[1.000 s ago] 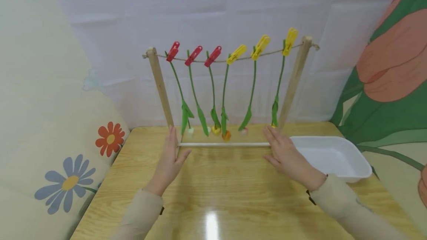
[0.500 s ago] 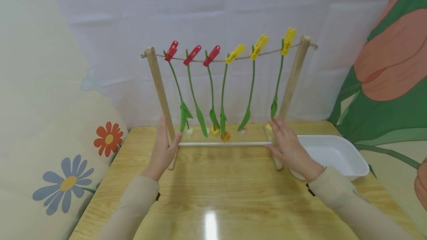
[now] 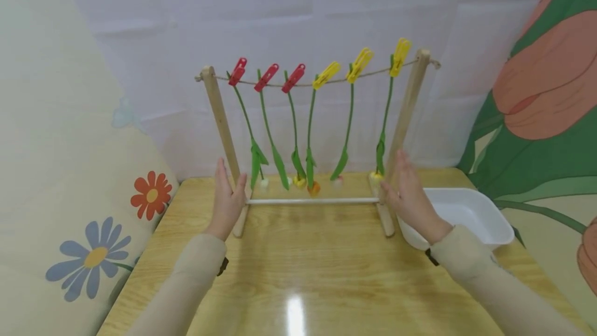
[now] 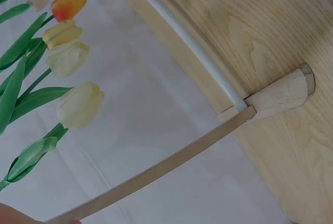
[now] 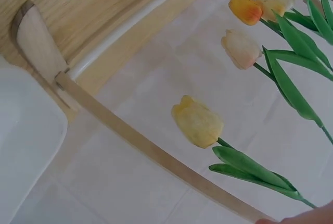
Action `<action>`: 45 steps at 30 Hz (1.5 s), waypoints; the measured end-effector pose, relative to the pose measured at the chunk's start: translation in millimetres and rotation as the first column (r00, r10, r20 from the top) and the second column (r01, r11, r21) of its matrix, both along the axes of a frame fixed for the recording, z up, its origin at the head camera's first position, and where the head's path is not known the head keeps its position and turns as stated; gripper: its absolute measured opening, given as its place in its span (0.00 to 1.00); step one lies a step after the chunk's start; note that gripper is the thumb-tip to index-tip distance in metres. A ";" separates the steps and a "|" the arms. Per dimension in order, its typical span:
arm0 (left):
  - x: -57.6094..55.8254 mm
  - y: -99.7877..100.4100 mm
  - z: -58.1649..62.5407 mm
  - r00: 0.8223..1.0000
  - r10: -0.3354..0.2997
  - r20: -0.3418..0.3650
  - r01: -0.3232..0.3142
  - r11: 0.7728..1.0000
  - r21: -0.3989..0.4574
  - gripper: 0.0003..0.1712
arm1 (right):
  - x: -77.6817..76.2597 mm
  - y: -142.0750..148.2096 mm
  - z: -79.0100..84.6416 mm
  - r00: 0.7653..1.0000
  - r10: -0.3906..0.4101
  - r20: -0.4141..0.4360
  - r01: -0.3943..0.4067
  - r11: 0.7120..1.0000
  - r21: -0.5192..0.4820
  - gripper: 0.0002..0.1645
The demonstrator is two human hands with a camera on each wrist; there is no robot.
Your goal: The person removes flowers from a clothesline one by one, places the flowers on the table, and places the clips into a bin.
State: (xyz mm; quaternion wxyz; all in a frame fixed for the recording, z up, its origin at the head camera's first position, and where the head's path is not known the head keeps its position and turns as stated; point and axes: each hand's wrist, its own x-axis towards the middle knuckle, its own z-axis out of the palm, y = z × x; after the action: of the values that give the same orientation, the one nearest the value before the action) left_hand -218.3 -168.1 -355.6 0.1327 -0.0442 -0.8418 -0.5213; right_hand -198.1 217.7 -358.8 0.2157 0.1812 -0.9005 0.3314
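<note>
A wooden rack with two upright posts stands on the table, a twine (image 3: 275,85) strung between their tops. Red clothespins (image 3: 267,78) and yellow clothespins (image 3: 359,65) clip several tulips upside down to it by the stem ends. Pale, yellow and orange blooms, such as the orange tulip (image 4: 68,7) and a yellow tulip (image 5: 196,122), hang lowest. My left hand (image 3: 227,204) is by the left post (image 3: 221,115), fingers straight. My right hand (image 3: 412,201) lies along the right post (image 3: 408,105), fingers extended. Neither hand grips a tulip; whether they touch the posts is unclear.
A white plastic tub (image 3: 471,217) sits right of the rack, close to its right foot (image 3: 386,222). A white rod (image 3: 312,201) joins the posts low down. Behind hangs a white cloth (image 3: 280,4); floral fabric panels flank the wooden table (image 3: 317,258).
My hands have shifted outward and up from the rack's base along the posts, uncovering both feet and the right yellow bloom. The hanging tulips stay on the twine.
</note>
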 end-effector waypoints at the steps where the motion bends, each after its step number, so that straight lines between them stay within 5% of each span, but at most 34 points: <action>1: -1.7 -0.1 0.0 1.000 0.005 -0.006 -0.005 1.000 0.022 0.45 | -1.5 0.1 1.2 1.000 -0.005 0.007 0.005 1.000 -0.023 0.44; 11: -19.5 -10.7 9.4 0.997 0.014 -0.082 -0.008 0.997 0.072 0.40 | -17.3 2.1 18.9 0.997 -0.026 0.070 0.042 0.971 -0.234 0.39; 19: -32.1 -20.8 20.0 0.998 0.044 -0.055 -0.038 0.993 0.114 0.39 | -39.9 7.8 28.5 0.991 -0.084 0.106 0.116 0.929 -0.351 0.38; 24: -40.3 -23.9 19.1 1.000 -0.028 -0.006 0.029 0.989 0.142 0.40 | -53.6 10.9 30.1 0.990 -0.080 0.114 0.119 0.912 -0.392 0.37; 28: -46.9 -23.6 17.4 0.998 -0.069 -0.001 0.068 0.990 0.127 0.41 | -61.2 14.7 28.7 0.990 -0.089 0.106 0.119 0.939 -0.324 0.29; 33: -51.7 -16.4 17.2 0.999 -0.032 0.006 0.031 0.995 0.096 0.41 | -66.3 20.1 27.8 0.984 -0.155 0.089 0.169 0.968 -0.187 0.18; 38: -56.6 -11.7 19.0 0.998 0.049 0.026 -0.050 0.998 0.047 0.37 | -71.3 25.4 30.0 0.976 -0.170 0.139 0.186 0.976 -0.113 0.20; 45: -62.2 -12.7 17.2 0.992 0.121 0.033 -0.121 0.992 0.020 0.18 | -80.8 30.5 29.6 0.960 -0.187 0.207 0.191 0.982 0.001 0.21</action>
State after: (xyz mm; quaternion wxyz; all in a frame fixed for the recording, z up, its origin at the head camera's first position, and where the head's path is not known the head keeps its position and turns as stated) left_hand -280.6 -180.8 -338.3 0.1511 0.0167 -0.8393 -0.5221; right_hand -278.9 248.2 -329.2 0.1537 0.0568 -0.9279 0.3348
